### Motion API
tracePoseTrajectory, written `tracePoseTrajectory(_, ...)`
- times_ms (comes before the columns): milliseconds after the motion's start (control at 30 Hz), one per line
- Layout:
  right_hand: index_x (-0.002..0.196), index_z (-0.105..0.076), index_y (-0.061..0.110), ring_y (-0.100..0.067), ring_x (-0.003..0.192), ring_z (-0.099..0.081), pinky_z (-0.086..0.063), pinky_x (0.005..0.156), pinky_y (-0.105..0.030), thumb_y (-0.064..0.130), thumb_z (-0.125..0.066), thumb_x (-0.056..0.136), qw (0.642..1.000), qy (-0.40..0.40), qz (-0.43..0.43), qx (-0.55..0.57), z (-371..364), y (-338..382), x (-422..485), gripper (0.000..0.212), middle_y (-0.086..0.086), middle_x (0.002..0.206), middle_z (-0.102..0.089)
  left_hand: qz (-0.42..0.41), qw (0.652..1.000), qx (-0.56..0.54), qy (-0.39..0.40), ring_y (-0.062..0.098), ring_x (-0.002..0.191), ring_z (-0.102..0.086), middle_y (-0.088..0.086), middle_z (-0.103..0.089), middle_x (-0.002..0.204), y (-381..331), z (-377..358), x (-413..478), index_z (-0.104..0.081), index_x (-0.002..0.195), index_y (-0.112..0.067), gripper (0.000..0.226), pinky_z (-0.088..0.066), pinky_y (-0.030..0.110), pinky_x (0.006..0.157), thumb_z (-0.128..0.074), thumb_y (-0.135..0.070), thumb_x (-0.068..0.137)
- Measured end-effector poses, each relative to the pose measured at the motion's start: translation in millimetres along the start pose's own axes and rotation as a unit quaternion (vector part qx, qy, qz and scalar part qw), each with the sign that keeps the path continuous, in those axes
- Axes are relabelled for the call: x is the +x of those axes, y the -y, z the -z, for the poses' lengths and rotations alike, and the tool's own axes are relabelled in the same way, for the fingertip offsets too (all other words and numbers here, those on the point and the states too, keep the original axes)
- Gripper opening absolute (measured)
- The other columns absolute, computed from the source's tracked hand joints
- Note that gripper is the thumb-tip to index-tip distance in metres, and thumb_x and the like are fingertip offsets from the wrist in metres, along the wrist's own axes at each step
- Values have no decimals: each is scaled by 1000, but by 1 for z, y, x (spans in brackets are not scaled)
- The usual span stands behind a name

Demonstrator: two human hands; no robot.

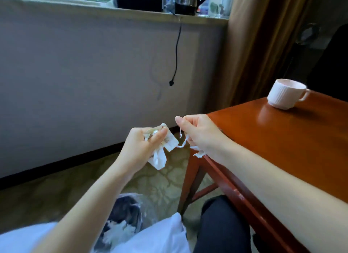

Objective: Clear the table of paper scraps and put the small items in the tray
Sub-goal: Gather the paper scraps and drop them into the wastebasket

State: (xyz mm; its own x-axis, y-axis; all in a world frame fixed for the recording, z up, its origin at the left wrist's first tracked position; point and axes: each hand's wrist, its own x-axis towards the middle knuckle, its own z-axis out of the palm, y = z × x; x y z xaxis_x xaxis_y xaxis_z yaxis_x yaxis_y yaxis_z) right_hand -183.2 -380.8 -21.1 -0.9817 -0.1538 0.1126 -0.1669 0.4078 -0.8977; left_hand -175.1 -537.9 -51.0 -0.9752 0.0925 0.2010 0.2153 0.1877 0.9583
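Off the near corner of the glossy reddish-brown wooden table (282, 139), the left hand (139, 149) clutches crumpled white paper scraps (160, 158), fingers curled tight. Beside it the right hand (199, 132) pinches thin white paper strips (183, 141) (dangling below its fingers); a ribbed white ceramic cup (285, 93) sits on the table's far side.

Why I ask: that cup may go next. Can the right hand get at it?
Probably yes: only bare table lies between right hand and white cup, though it holds paper strips.

Both hands (143, 145) (199, 132) grip paper scraps (160, 158) beside the table (282, 139).
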Motion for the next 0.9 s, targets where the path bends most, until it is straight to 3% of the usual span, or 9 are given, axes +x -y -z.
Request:
tracePoseTrajectory(200,65,-38,12,-9,40,-24,-26,40,-17,37,-45,97,994,88,-66,18,-100,-27,30,41,5,48,-25,63,994,30,-89,2,43,-42,-9,-49,44,84,69,-17,-58,53,-11,41,-34,14,46,-58,-25,91)
tracePoseTrajectory(367,60,-29,19,-11,46,-25,-28,47,-21,38,-44,97,984,130,-125,-3,-174,-65,49,45,2,54,-26,132,984,28,-118,1,44,-41,-9,-50,44,154,100,-32,-65,60,-8,36,-33,12,45,-58,-25,91)
tracePoseTrajectory(500,57,-28,18,-11,49,-25,-24,52,-26,34,-45,97,974,152,-169,-16,-218,-105,55,46,3,55,-25,202,967,24,-155,8,46,-33,0,-38,48,211,107,-38,-42,49,-13,46,-27,20,47,-59,-26,89)
tracePoseTrajectory(600,56,-25,18,-11,50,-22,-23,46,-22,30,-45,97,964,160,-209,-32,-242,-136,57,47,2,56,-22,259,949,35,-176,11,48,-26,-3,-28,48,251,103,-41,-28,47,-18,50,-25,20,46,-56,-22,89)
tracePoseTrajectory(700,55,-24,18,-13,49,-21,-19,45,-25,29,-44,98,949,166,-264,-37,-264,-167,58,48,1,55,-21,328,924,48,-189,7,43,-32,-8,-35,47,290,99,-46,-38,38,-21,52,-33,23,51,-57,-22,86)
tracePoseTrajectory(800,54,-24,20,-15,48,-20,-15,49,-28,30,-45,97,932,167,-322,-18,-286,-194,59,49,1,53,-21,372,910,44,-176,8,46,-42,-9,-44,45,321,100,-45,-48,44,-15,43,-46,27,56,-56,-20,86)
tracePoseTrajectory(900,54,-25,20,-14,46,-21,-18,48,-28,30,-45,97,918,174,-356,-10,-307,-214,60,49,2,52,-22,374,911,74,-154,14,51,-38,-1,-39,48,344,103,-43,-43,51,-10,39,-38,31,56,-53,-24,85)
